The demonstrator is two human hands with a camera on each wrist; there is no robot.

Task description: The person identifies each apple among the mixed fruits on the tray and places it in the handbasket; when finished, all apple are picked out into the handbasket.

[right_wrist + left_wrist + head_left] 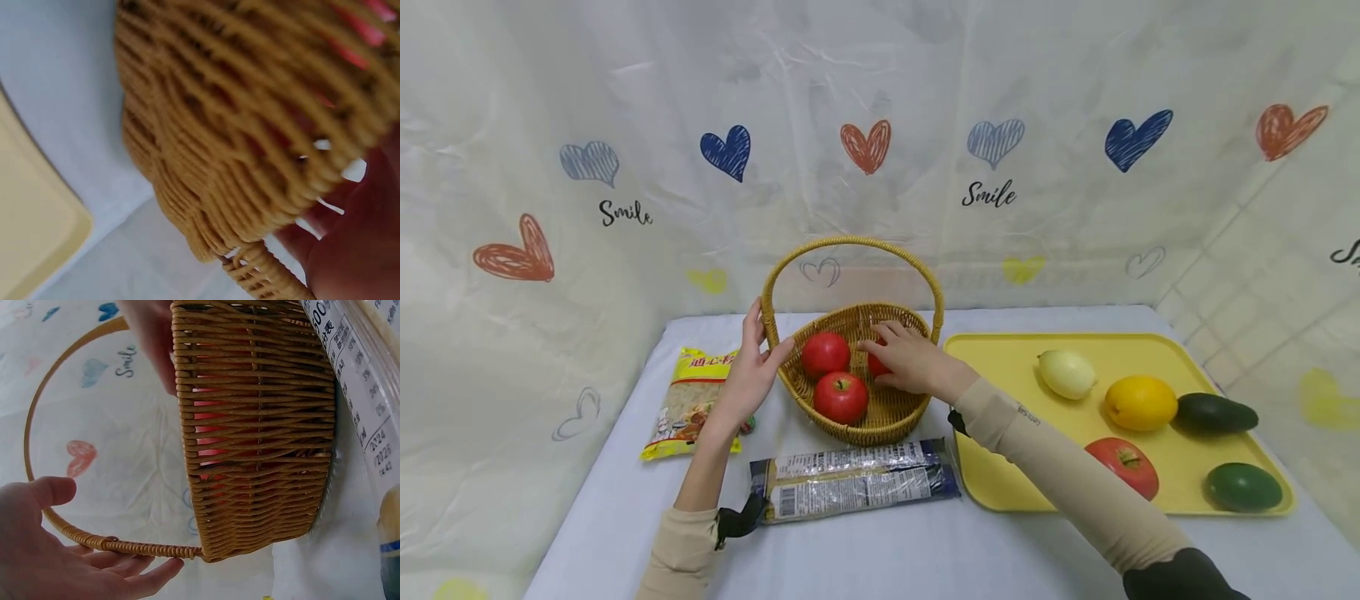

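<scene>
Wicker basket [880, 417] sits mid-surface, handle arched upright. Inside it: three red tomatoes, two plainly seen [825, 353] [840, 397], the third [877, 364] mostly covered by the right hand [910, 360]. That hand lies inside the basket, fingers curled over the third tomato; whether it truly grips cannot be told. Left hand [751, 367] has fingers straight, pressed against the basket's outer wall by the handle's base; the left wrist view shows the handle [125, 547] lying across its fingers [140, 578]. Just outside the left hand, a yellow snack bag [688, 404]. Nearer the person than both hands, a clear noodle packet [857, 479]. Beyond the right forearm, a yellow tray [1000, 367] carries a pale lemon, yellow lemon, tomato, two avocados.
</scene>
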